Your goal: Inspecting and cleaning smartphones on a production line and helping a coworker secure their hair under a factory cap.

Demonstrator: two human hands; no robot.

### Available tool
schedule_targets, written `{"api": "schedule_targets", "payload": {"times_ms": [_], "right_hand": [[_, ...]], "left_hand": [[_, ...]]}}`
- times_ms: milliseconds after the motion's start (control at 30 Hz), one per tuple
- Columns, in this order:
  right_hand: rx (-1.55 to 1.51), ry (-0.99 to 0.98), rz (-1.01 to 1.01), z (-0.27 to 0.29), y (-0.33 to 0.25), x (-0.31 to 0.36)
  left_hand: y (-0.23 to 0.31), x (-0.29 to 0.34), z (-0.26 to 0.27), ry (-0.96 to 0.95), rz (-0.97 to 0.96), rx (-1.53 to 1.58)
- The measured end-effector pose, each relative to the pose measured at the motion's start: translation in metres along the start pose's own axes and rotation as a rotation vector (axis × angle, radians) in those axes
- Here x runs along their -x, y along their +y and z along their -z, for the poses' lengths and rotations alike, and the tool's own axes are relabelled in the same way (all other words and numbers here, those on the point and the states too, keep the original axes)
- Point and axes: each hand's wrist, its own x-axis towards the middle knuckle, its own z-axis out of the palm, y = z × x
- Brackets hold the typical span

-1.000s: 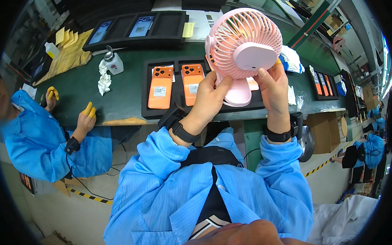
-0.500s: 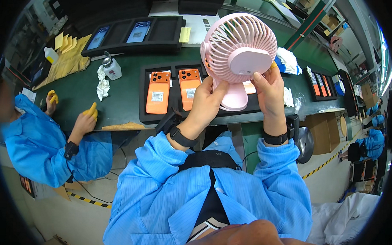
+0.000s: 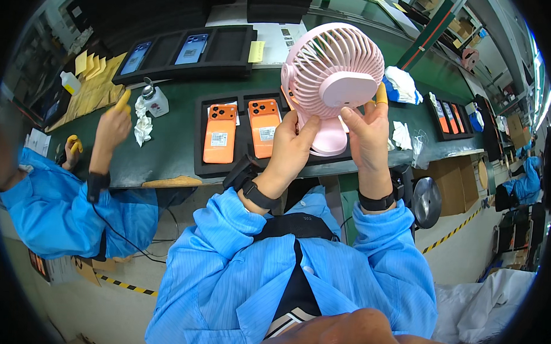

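Note:
A pink desk fan (image 3: 349, 89) is held up over the table's front edge, its back housing and slatted cage facing me. My left hand (image 3: 290, 147) is closed around its lower stand, thumb across the front. My right hand (image 3: 372, 139) grips the fan's lower right side, with the thumb by the rear housing and a yellow finger cot on one fingertip beside the cage. Behind the fan, a black foam tray (image 3: 199, 146) holds orange phones, including a left one (image 3: 219, 137) and another (image 3: 264, 129) beside it. The fan hides part of this tray.
A second black tray (image 3: 222, 43) with blue phones lies farther back. Left of centre stands a pump bottle (image 3: 155, 100) beside crumpled tissue (image 3: 143, 128). A co-worker's raised hand (image 3: 113, 127) is at left. White cloth (image 3: 402, 84) and another phone tray (image 3: 452, 120) lie right.
The fan has come slightly left and down. My right thumb has shifted left along the housing's lower edge. The co-worker's hand has risen toward the pump bottle.

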Motion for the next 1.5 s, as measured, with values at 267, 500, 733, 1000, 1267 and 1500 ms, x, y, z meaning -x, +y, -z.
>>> {"api": "schedule_targets", "payload": {"times_ms": [267,500,733,1000,1267,1500], "right_hand": [[-0.013,0.008,-0.021,-0.002,0.006,0.000],[0.061,-0.018,0.014,0.002,0.010,-0.002],[0.152,0.008,0.033,0.019,0.011,-0.009],[0.158,0.009,0.001,0.031,0.011,-0.015],[0.195,0.068,-0.125,0.002,-0.007,-0.026],[0.169,0.038,-0.091,-0.006,-0.003,-0.036]], "left_hand": [[-0.006,-0.001,-0.001,0.003,-0.041,-0.019],[0.000,-0.002,0.004,-0.019,-0.040,-0.051],[-0.007,-0.004,0.008,-0.039,-0.013,-0.109],[-0.009,0.001,0.010,-0.080,0.016,-0.038],[-0.012,0.000,0.018,-0.034,0.016,-0.124],[-0.019,-0.001,0.027,-0.038,0.036,-0.106]]}}
